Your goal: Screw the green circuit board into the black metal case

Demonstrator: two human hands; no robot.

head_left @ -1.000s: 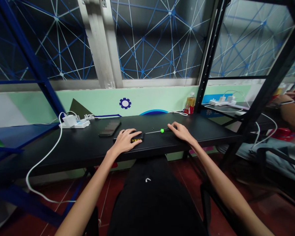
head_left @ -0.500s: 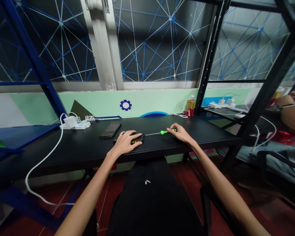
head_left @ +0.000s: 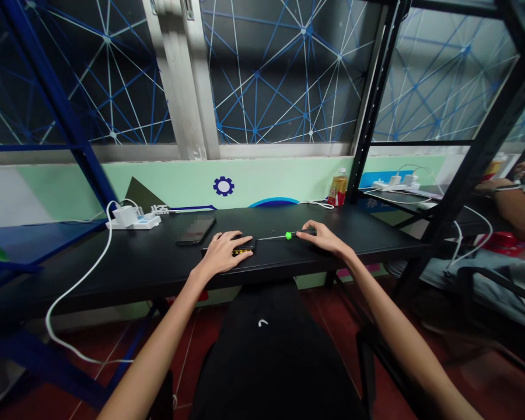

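Note:
My left hand (head_left: 222, 252) lies over a small black network switch (head_left: 244, 252), its fingers across the top and the thumb along the near side. A row of yellow ports shows under that thumb, while much of the box is hidden by the hand. In my right hand (head_left: 324, 238) is a screwdriver (head_left: 288, 235) with a green and black handle, pinched between fingers and thumb. The screwdriver lies nearly level, its thin metal shaft pointing left and its tip at the right side of the switch.
A phone (head_left: 196, 230) lies left of the switch on the black desk (head_left: 157, 262). Further left stands a white power strip (head_left: 134, 219) with a white cable. A drink bottle (head_left: 338, 188) is at the back right. Another person's arm (head_left: 514, 204) shows at the far right.
The screwdriver's handle has turned in my right fingers: less green shows and more black. My left hand and the switch have stayed in place. The other person's hand moved slightly.

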